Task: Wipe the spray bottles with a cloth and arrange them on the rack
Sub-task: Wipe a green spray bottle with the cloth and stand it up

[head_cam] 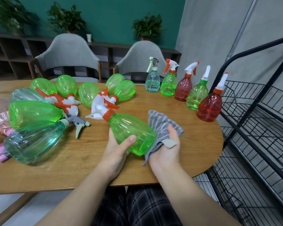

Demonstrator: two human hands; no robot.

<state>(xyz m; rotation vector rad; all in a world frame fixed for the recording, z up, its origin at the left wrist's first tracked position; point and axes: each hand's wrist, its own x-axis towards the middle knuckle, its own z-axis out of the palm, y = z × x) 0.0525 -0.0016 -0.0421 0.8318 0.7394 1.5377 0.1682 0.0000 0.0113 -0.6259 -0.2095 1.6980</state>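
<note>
My left hand [119, 150] grips a green spray bottle [131, 131] with an orange collar and white trigger, held tilted just above the wooden table [82, 168]. My right hand [167, 146] holds a grey striped cloth [160, 126] against the bottle's bottom end. Several more green, teal and pink bottles [34, 113] lie on their sides on the left half of the table. Several bottles stand upright in a row at the far right edge, from a pale teal one [152, 82] to a red one [210, 106]. A black wire rack [258, 121] stands to the right of the table.
Two grey chairs [69, 54] stand behind the table. A dark shelf unit with potted plants [147, 28] runs along the green back wall. A grey concrete wall rises behind the rack.
</note>
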